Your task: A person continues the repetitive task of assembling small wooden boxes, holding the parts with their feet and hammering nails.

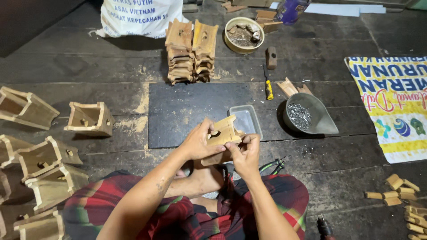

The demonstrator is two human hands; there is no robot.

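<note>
While both hands close on it, the notched wooden panel sits just in front of the shallow metal tray; the left hand wraps its left edge, thumb beside the round hole, and the right hand pinches the lower right corner with curled fingers, a second wood piece pressed beneath. Right of the tray lies a scoop of small nails; beyond it, a yellow-handled screwdriver and stacked panels. As I judge it, an uneven squeeze could skew the joint, or the lower piece could slip onto the lap.
</note>
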